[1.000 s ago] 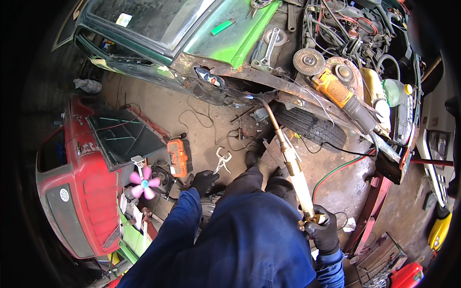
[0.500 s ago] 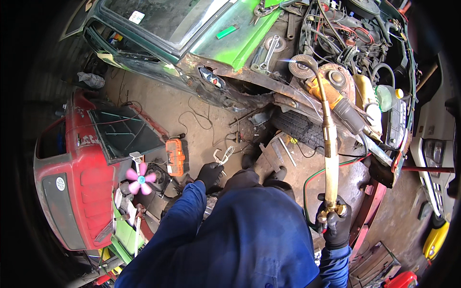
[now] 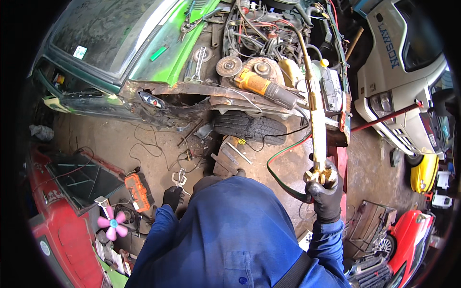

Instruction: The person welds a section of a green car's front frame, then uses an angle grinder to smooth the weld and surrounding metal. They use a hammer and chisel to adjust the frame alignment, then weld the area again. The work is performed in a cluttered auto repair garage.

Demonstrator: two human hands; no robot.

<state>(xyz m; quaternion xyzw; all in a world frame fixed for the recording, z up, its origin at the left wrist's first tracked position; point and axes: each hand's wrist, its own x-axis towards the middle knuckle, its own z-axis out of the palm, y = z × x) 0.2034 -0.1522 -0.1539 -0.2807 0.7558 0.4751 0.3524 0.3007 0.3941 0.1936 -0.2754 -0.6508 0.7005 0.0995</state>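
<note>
My right hand [image 3: 327, 197], in a dark glove, is closed around the valve end of a brass gas torch [image 3: 318, 125]. The torch points away from me, and its bent tip reaches over the engine bay [image 3: 269, 31]. Red and green hoses [image 3: 274, 174] curve away from the torch beside that hand. Lower on the left, my gloved left hand [image 3: 172, 197] grips pale metal locking clamp pliers [image 3: 179, 178], with their jaws pointing forward above the floor. No flame can be made out at the torch tip.
A yellow angle grinder [image 3: 269, 91] and a combination wrench [image 3: 199, 65] lie on the rusty car front. Below it is a tyre [image 3: 249, 127]. An orange case [image 3: 138, 192] and a pink-bladed fan [image 3: 113, 222] stand left, near a red vehicle body [image 3: 67, 249]. A red bar [image 3: 389, 116] extends at right.
My view has swung right, so the car and tools sit further left. The torch tip has moved away from the grinder toward the engine; the bluish flame seen earlier is no longer visible.
</note>
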